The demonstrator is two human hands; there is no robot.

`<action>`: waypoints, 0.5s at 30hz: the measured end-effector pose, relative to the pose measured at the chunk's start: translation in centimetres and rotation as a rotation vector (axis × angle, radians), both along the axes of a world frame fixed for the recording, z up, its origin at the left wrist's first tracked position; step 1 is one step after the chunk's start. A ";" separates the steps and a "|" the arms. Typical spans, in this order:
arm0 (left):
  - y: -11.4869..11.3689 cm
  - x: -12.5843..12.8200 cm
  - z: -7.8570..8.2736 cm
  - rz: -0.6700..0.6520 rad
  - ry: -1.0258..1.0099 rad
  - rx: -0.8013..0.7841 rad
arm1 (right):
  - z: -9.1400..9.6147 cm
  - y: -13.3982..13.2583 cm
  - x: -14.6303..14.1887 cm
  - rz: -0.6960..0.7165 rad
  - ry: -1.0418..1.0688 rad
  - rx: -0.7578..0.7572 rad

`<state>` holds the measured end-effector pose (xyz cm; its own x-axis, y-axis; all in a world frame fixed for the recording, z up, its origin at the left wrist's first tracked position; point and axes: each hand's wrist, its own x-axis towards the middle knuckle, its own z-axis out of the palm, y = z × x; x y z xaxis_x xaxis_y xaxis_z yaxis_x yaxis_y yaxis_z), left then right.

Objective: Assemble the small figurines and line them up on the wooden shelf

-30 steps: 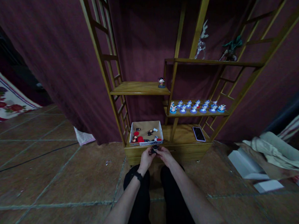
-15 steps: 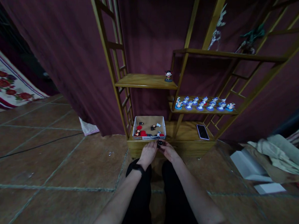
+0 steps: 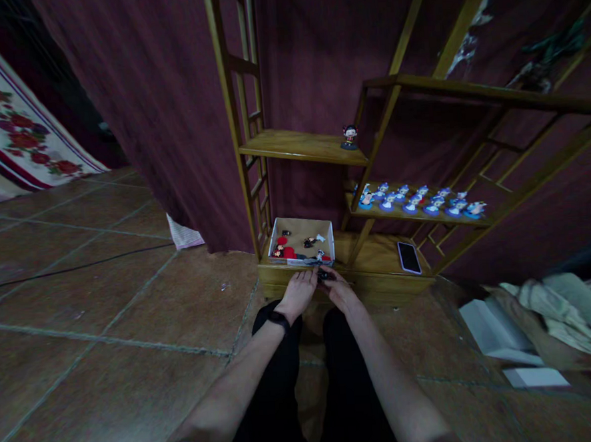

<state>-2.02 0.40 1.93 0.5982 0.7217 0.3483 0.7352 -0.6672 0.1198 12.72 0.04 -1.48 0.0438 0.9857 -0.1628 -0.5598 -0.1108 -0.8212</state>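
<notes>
Between both hands, close to the front of the low shelf, is a small dark figurine piece; its details are too small to make out. My left hand has its fingers closed at the piece's left side. Around its right side curl the fingers of my right hand. Just beyond the hands stands a shallow open cardboard box. Inside it lie several small figurine parts, among them red pieces, a black piece and a white-and-dark one.
One dark-haired figurine stands on the upper left shelf. Several blue-and-white figurines fill the right shelf. A phone lies on the bottom board. White boxes and cloth are on the floor at right.
The head view has shifted, so the shelf now appears larger and farther right. Both hands stay together on the dark piece, which has turned slightly between the fingers.
</notes>
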 end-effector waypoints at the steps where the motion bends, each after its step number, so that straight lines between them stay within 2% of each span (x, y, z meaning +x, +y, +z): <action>1: 0.0 0.0 0.0 -0.002 0.019 0.032 | 0.0 0.0 0.0 0.000 0.004 -0.001; 4: -0.1 0.1 0.1 -0.002 0.060 0.091 | 0.0 0.0 0.1 0.004 0.016 -0.008; 7: -0.3 0.1 0.2 0.006 0.042 0.078 | 0.0 -0.1 0.1 0.007 0.035 -0.006; 10: -0.2 0.0 0.3 0.024 -0.033 -0.026 | 0.0 -0.1 0.1 0.016 0.054 -0.002; 15: 0.3 -0.3 0.4 0.053 -0.272 -0.297 | 0.4 -0.3 -0.2 0.036 0.076 -0.014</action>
